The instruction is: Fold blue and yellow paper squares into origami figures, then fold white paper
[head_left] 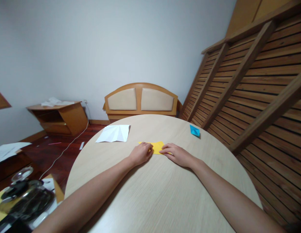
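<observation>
1. The left hand (141,153) is resting knuckles-up on the round table (150,194), its curled fingers pressing the left edge of a yellow paper (157,147).
2. The right hand (176,154) is lying flatter, its fingertips touching the right edge of the same sheet; the two hands are sitting close together with the paper between them, neither hand closing around anything.
3. The yellow paper is lying flat on the tabletop, past the middle, partly covered by both hands.
4. A creased white paper (114,133) is lying on the table to the far left of the hands, well apart from them.
5. A small blue folded paper (195,130) is sitting near the table's far right edge.
6. No writing or label is showing legibly anywhere.
7. At the lower left, off the table, a dark shiny pot (26,200) with a glass lid is standing among papers; what is inside it cannot be told.
8. Beyond the table a padded headboard (141,100) is leaning at the wall, a wooden side cabinet (60,118) with white cloth on top is standing to the left, and a slatted wooden frame (257,81) is rising on the right.
</observation>
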Available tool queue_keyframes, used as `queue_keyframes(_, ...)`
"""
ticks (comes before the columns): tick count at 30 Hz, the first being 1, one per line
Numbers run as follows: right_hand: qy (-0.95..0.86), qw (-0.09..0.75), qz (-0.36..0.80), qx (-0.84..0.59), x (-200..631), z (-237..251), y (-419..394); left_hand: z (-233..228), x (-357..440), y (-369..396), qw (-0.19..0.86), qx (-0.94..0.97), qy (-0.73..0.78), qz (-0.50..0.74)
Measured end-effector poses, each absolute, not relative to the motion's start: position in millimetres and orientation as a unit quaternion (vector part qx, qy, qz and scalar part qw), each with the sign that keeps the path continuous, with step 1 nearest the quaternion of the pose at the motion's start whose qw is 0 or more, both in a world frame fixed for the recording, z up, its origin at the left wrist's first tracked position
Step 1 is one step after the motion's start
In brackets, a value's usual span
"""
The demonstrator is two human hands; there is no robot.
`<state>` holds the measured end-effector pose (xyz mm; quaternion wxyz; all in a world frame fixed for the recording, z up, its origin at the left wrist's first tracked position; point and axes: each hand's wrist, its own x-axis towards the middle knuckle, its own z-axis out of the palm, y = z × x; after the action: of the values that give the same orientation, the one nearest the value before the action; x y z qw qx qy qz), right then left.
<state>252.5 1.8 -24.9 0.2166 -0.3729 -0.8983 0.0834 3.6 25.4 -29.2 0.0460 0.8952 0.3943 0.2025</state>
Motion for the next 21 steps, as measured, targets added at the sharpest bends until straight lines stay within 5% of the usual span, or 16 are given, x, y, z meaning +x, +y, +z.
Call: queue_keyframes(21,-0.906,0.177,0.070,-0.377,246.6,-17.6,-6.1,-25.3,4.5,20.6,-0.013,0.918,0.361,0.165)
